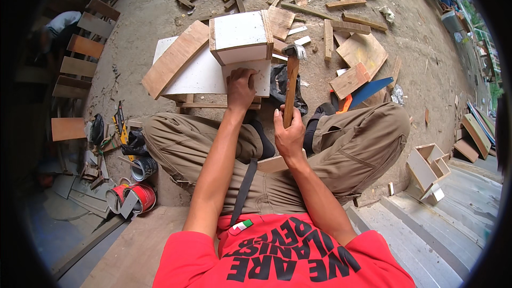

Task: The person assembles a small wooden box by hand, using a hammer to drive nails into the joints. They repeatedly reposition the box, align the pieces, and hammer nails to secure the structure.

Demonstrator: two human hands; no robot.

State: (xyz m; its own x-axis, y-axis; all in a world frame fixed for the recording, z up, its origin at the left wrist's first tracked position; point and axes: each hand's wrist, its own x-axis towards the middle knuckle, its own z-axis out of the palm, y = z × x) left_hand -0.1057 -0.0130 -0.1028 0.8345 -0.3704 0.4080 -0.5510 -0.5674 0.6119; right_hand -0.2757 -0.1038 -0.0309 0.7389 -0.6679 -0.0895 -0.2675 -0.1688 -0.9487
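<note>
My right hand [290, 134] grips a claw hammer [292, 82] by its wooden handle, head up, in front of my lap. To its left, my left hand [241, 89] rests on a small white panel [261, 76], fingers curled and pressed together; whatever they may pinch is too small to make out. Just beyond it stands a white-faced wooden box [240, 31] with bare wood edges. Under these lies a larger white board [194, 78], and a plywood plank [178, 60] lies slantwise across it.
Wood offcuts [362, 50] litter the ground ahead. A blue-bladed handsaw [370, 92] lies by my right knee. Red cans [141, 198] and a yellow saw [121, 128] are at left, a compartmented wooden box [426, 168] at right. Another person [58, 26] bends at far left.
</note>
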